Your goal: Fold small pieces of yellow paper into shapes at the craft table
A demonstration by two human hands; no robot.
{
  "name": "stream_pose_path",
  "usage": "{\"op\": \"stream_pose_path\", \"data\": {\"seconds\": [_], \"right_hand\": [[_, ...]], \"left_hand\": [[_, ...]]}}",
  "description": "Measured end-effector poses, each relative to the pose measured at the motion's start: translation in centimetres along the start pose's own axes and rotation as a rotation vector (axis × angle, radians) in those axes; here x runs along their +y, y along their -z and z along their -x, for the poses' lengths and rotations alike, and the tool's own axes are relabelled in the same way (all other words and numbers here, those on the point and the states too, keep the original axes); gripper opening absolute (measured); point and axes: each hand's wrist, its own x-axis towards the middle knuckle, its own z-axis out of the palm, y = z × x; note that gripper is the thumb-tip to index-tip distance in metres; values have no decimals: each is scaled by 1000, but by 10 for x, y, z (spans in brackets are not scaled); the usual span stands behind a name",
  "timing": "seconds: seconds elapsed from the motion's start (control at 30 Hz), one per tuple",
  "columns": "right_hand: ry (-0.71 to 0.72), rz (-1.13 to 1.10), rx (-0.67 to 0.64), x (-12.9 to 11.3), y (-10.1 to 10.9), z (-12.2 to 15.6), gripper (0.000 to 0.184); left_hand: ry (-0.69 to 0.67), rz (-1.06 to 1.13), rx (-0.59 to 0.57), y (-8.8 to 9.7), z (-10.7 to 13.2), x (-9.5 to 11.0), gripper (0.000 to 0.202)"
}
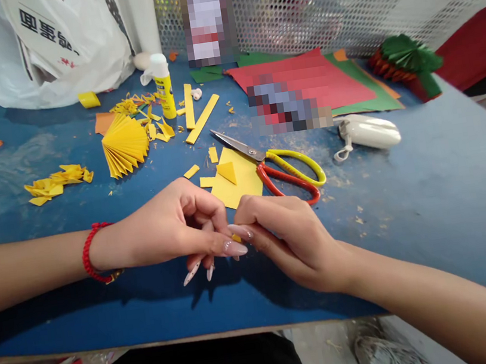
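Pinching together at the near middle of the blue table (429,192), the left hand (172,225) and right hand (287,239) share a tiny yellow paper scrap (236,238), of which only a sliver shows between the fingertips. It looks featherlight, thin and easily creased, so I judge that a light pinch at its edges suits it; the long nails probably make that fiddly. Just beyond lie a yellow paper sheet (243,185), scissors (276,162), a pleated yellow paper fan (124,144) and a glue stick (163,85).
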Motion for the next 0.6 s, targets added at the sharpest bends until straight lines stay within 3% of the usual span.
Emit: {"op": "stream_pose_path", "data": {"seconds": [0.1,0.2,0.27,0.33,0.47,0.6], "right_hand": [[11,144,-60,-2,9,-2,19],[-23,559,-35,2,32,-4,15],[-155,819,27,10,50,-4,18],[-340,964,-14,22,64,-3,27],[-569,994,-190,37,74,-4,24],[-667,914,-286,34,72,-10,28]], "left_hand": [[0,-21,73,-2,3,3,20],[-87,-47,195,-1,2,5,20],[-170,-51,272,1,-1,5,19],[-232,-52,349,3,-4,3,17],[-274,-48,408,7,-7,-3,11],[-271,-59,397,11,-8,-5,9]]}}
